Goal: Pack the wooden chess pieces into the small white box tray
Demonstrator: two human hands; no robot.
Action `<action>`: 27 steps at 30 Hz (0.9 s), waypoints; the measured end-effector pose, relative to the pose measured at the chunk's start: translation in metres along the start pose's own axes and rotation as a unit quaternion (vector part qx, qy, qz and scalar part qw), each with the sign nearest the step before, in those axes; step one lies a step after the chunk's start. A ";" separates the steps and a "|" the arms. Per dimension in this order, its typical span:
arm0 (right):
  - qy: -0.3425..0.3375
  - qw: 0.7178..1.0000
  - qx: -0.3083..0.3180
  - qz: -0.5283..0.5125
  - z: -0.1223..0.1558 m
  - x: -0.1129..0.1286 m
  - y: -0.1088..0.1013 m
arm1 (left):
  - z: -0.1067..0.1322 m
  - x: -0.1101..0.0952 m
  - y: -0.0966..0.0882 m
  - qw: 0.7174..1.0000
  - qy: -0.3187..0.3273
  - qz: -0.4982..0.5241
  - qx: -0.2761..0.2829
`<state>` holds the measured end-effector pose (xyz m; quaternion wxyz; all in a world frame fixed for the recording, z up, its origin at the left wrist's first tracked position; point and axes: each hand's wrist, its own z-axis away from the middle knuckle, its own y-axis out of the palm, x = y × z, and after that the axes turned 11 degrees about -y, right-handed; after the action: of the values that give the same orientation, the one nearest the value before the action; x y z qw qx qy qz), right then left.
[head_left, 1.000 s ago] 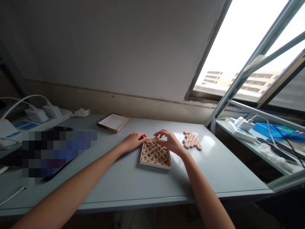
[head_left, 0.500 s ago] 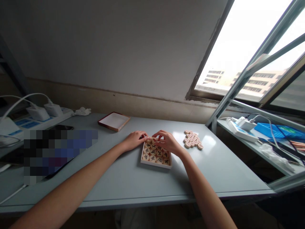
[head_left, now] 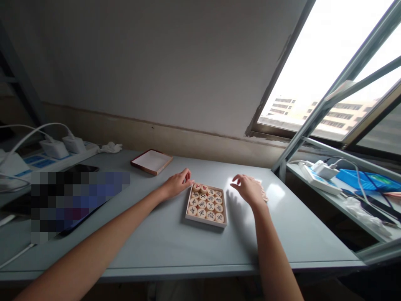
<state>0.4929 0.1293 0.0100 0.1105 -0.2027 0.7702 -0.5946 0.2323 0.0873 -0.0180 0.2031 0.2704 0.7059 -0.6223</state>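
Note:
A shallow white box [head_left: 205, 221] lies on the desk, filled with rows of round wooden Chinese chess pieces [head_left: 202, 205] with dark characters. Two red-marked pieces [head_left: 200, 187] sit at its far left corner, stacked above the others. My left hand [head_left: 178, 184] rests beside that corner, fingers loosely curled and apart, holding nothing I can see. Over the desk to the right of the box, my right hand [head_left: 249, 189] is raised with thumb and fingers apart and nothing between them. Behind it a pile of loose chess pieces [head_left: 264, 193] is mostly hidden.
The box lid [head_left: 152, 161] lies inside-up near the wall. On the left are a power strip [head_left: 84, 151] with chargers, a phone [head_left: 83, 168] and a blurred-out patch. A shelf at right holds another power strip [head_left: 316, 177] and a blue packet [head_left: 360, 179].
My right hand has left the box and moved right towards the loose pieces, its fingers now apart. My left hand has stayed by the box corner.

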 end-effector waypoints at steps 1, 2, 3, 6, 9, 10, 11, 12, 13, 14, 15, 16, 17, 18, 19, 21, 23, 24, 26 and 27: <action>0.035 0.999 0.031 0.025 0.001 -0.010 0.000 | 0.000 0.000 -0.002 1.000 0.003 -0.014 -0.002; 0.056 0.996 0.056 0.034 0.003 -0.019 0.000 | 0.000 -0.001 -0.003 1.000 0.007 -0.027 0.004; 0.067 0.994 0.074 0.032 0.005 -0.027 0.000 | 0.000 -0.001 -0.005 0.999 0.009 -0.037 0.019; 0.084 0.992 0.097 0.004 0.007 -0.039 0.000 | 0.001 -0.002 -0.007 0.995 0.010 -0.042 0.085; 0.117 0.987 0.113 0.014 0.007 -0.035 -0.001 | 0.003 -0.004 -0.005 0.992 0.018 -0.033 0.124; 0.128 0.985 0.112 0.027 0.006 -0.032 -0.002 | 0.003 -0.004 -0.005 0.991 0.021 -0.032 0.125; 0.138 0.984 0.108 0.040 0.006 -0.029 -0.002 | 0.003 -0.005 -0.004 0.991 0.019 -0.032 0.125; 0.149 0.982 0.105 0.053 0.005 -0.027 -0.002 | 0.004 -0.006 -0.003 0.992 0.013 -0.033 0.124; 0.161 0.979 0.108 0.062 0.005 -0.025 -0.002 | 0.004 -0.007 -0.003 0.992 0.003 -0.037 0.121; 0.173 0.976 0.115 0.068 0.005 -0.023 -0.003 | 0.004 -0.008 -0.003 0.992 -0.008 -0.043 0.117; 0.184 0.972 0.123 0.073 0.005 -0.022 -0.003 | 0.005 -0.009 -0.003 0.992 -0.018 -0.049 0.112; 0.191 0.970 0.129 0.080 0.005 -0.021 -0.004 | 0.005 -0.011 -0.003 0.992 -0.028 -0.054 0.109; 0.191 0.969 0.129 0.089 0.005 -0.020 -0.005 | 0.006 -0.013 -0.003 0.992 -0.037 -0.058 0.108; 0.186 0.970 0.122 0.095 0.005 -0.020 -0.006 | 0.007 -0.014 -0.003 0.991 -0.045 -0.061 0.106; 0.177 0.974 0.106 0.095 0.004 -0.018 -0.006 | 0.008 -0.015 -0.002 0.991 -0.053 -0.065 0.106; 0.137 0.987 0.056 0.056 0.003 -0.012 -0.007 | 0.009 -0.017 -0.001 0.990 -0.066 -0.067 0.103; 0.042 0.998 0.009 -0.040 0.001 -0.002 -0.007 | 0.009 -0.017 0.000 0.991 -0.073 -0.067 0.093; -0.021 0.996 -0.003 -0.092 0.000 0.005 -0.005 | 0.009 -0.017 0.001 0.991 -0.073 -0.066 0.089; -0.127 0.980 -0.012 -0.154 -0.002 0.021 -0.001 | 0.008 -0.015 0.003 0.992 -0.071 -0.067 0.079; -0.153 0.976 -0.017 -0.153 -0.003 0.028 0.002 | 0.008 -0.015 0.005 0.992 -0.070 -0.070 0.072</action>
<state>0.4663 0.1195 0.0113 0.1313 -0.4085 0.7138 -0.5535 0.2462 0.0779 -0.0134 0.1883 0.1903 0.6601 -0.7019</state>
